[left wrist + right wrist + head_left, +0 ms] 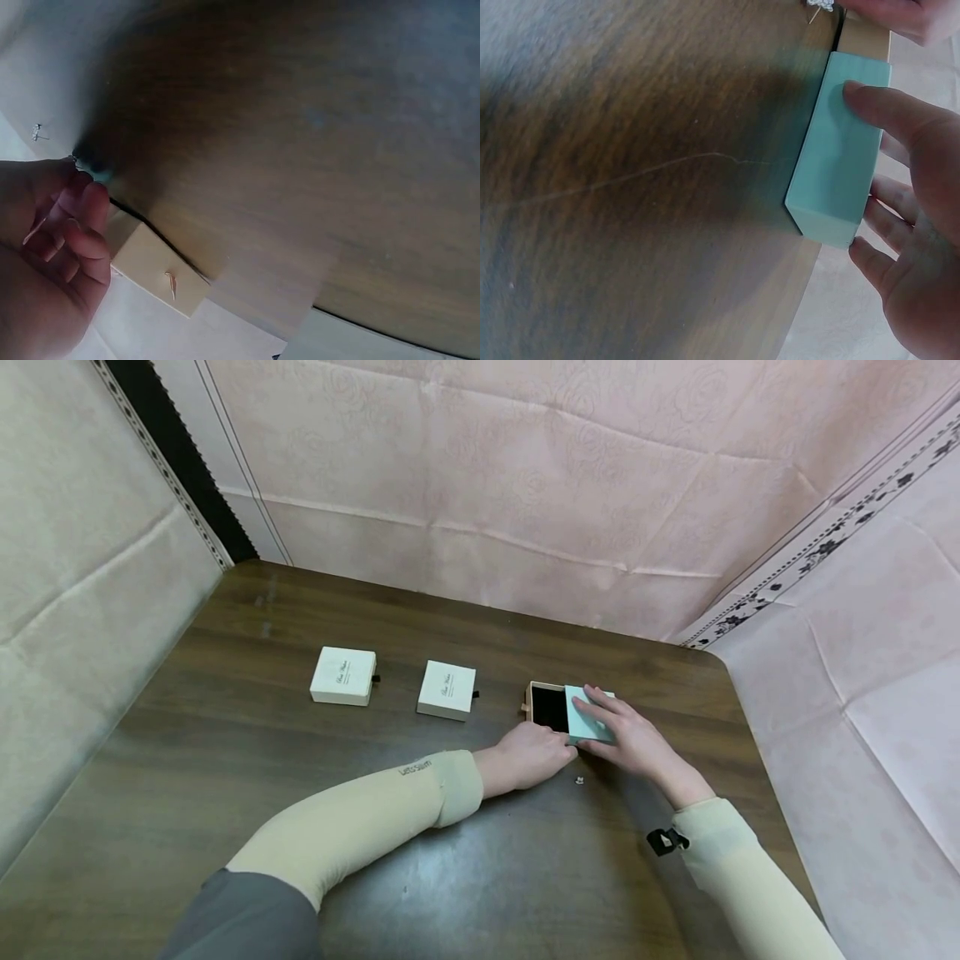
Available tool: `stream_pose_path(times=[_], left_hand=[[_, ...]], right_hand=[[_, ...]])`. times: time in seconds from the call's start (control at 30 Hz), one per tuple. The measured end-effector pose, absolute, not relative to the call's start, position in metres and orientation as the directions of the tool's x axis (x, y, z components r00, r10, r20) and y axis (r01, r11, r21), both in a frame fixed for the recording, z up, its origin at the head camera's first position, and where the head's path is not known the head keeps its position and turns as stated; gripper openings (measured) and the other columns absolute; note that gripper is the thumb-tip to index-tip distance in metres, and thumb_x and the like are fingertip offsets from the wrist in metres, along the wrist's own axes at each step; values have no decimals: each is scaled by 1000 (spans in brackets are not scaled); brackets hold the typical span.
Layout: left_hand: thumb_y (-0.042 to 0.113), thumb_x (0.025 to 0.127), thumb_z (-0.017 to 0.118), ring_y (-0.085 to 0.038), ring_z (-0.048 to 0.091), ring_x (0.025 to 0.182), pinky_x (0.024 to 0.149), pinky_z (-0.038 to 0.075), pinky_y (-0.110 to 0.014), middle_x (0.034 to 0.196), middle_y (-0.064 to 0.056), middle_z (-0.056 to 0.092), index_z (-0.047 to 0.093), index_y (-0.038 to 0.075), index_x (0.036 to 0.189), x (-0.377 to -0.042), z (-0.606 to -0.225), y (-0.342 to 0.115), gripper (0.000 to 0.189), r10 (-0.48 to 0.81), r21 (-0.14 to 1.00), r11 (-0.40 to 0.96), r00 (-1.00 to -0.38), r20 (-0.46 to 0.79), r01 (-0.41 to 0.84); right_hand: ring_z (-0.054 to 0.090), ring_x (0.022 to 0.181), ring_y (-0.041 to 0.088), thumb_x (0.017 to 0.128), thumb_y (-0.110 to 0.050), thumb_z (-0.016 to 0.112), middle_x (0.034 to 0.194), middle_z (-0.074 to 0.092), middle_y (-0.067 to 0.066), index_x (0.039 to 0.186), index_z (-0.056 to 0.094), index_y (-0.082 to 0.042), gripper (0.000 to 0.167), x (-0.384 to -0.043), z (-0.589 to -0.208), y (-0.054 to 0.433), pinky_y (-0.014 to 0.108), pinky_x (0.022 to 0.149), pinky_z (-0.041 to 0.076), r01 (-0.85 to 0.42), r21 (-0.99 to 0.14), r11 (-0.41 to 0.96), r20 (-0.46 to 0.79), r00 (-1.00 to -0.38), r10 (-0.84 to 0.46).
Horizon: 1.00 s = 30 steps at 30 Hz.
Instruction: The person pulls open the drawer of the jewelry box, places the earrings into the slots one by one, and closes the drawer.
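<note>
A small drawer box stands half open at the right of the table, its tan drawer (550, 708) with a black lining slid out leftward from a turquoise sleeve (576, 702). My right hand (633, 739) grips the sleeve, thumb on its near side and fingers over the top. Beside the drawer's near side, my left hand (531, 756) pinches a small sparkling stud earring (821, 4) at its fingertips, mostly hidden by the hand in the head view. Another stud earring (37, 133) lies on the table just in front of the box.
Two closed white boxes with black pull tabs stand to the left, one farther left (343, 677) and one nearer the middle (447, 691). Cloth hangs behind the brown wooden table (480, 877) and along both sides.
</note>
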State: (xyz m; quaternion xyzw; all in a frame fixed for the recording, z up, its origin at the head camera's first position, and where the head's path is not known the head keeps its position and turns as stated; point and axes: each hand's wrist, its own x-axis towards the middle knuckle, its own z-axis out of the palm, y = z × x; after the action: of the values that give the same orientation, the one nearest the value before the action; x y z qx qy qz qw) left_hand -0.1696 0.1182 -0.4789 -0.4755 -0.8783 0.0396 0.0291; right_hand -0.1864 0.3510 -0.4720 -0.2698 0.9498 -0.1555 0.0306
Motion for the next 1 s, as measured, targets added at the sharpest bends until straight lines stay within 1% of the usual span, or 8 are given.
stream_pose_path(times=[0.13,0.23,0.37,0.43,0.57,0.67,0.77,1.0], left_hand=[[20,112,58,-14,72,97,77,62,-31,120,6,75,75,25,127,-171,-473,117,23,831,-66,555,-555,13,829],[22,111,61,-13,72,97,77,62,-33,119,5,74,75,25,125,-178,-465,113,20,813,22,581,-582,16,813],[24,108,65,-11,67,87,70,58,-32,103,6,71,74,21,106,-194,-451,106,10,753,274,626,-658,34,730],[24,107,66,-11,63,81,66,54,-30,94,7,68,72,20,98,-205,-445,101,11,704,415,639,-710,26,648],[24,107,67,-13,61,75,69,51,-28,86,5,67,73,19,99,-226,-440,95,11,603,601,643,-797,-17,474],[24,107,67,-13,62,78,75,52,-29,89,3,69,75,17,103,-237,-440,95,12,563,645,654,-824,-65,396],[24,107,68,-15,63,80,77,54,-31,94,2,70,77,15,102,-242,-442,97,13,551,646,672,-827,-110,363],[26,107,69,-15,61,79,70,53,-30,91,2,69,74,16,94,-247,-448,104,17,515,603,731,-838,-181,319]], right_hand=[[37,153,49,94,-22,84,169,38,22,160,52,-13,74,-185,-472,353,68,115,42,-507,-311,804,35,-852,-523],[37,153,48,94,-22,84,169,39,22,160,52,-12,74,-185,-471,354,68,116,41,-510,-318,799,43,-850,-525],[37,153,49,94,-22,85,169,39,21,159,53,-12,74,-185,-470,353,67,116,41,-510,-326,796,47,-850,-525],[37,153,50,94,-23,85,169,39,21,159,53,-12,74,-185,-471,353,67,115,42,-506,-325,799,45,-852,-522],[38,152,50,94,-25,85,170,38,20,160,52,-13,74,-185,-472,350,67,114,44,-501,-317,806,35,-855,-517],[38,152,50,94,-25,85,170,37,19,160,52,-14,75,-185,-473,350,67,115,43,-495,-314,810,24,-857,-514],[37,153,49,95,-25,84,171,36,19,161,51,-14,75,-185,-473,349,67,116,42,-490,-310,815,19,-860,-510],[37,153,49,95,-26,84,171,36,18,161,50,-15,75,-185,-472,350,66,118,40,-491,-309,815,23,-860,-509]])
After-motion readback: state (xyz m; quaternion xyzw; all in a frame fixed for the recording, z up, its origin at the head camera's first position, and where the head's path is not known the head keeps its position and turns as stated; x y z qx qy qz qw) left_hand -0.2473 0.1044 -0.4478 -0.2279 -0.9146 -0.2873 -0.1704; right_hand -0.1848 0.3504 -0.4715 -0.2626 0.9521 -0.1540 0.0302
